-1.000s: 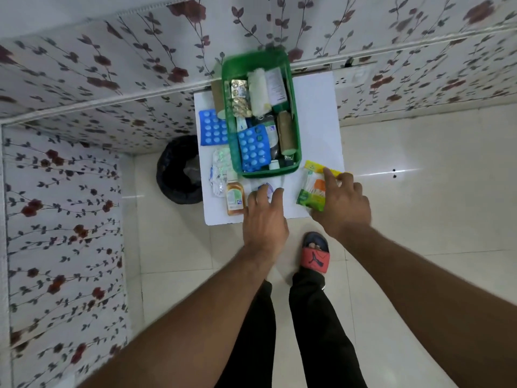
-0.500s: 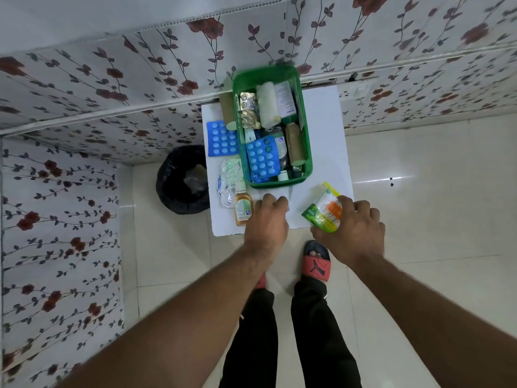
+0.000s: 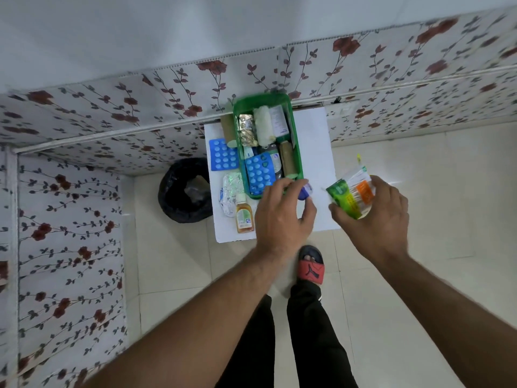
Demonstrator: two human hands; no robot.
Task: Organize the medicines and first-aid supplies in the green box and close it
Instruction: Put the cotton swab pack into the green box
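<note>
Closest to me, my left hand (image 3: pixel 282 217) is lifted above the near edge of the white table (image 3: pixel 313 141), and its fingers (image 3: pixel 279 184) are curled around a small blue and white container (image 3: pixel 306 191), of which only the end is visible. Just beside it, my right hand (image 3: pixel 377 217) grips a green and orange packet (image 3: pixel 351 198), also raised off the table; the fingers are closed around its lower part and the upper part stands free. I judge that this is the collecting step: both hands have an item and must now carry it to the green box (image 3: pixel 298 152), which stands open a little further, in the middle of the table. Inside it I see a blue blister pack (image 3: pixel 258 173), some rolls and bottles, so the free room is small; I think the next move needs a gap chosen first, then each item put down flat. On the table left of the box lie a brown bottle (image 3: pixel 244 217), a foil strip (image 3: pixel 230 191), another blue blister sheet (image 3: pixel 223 154) and a cardboard roll (image 3: pixel 228 129), not yet packed. I cannot see any lid.
</note>
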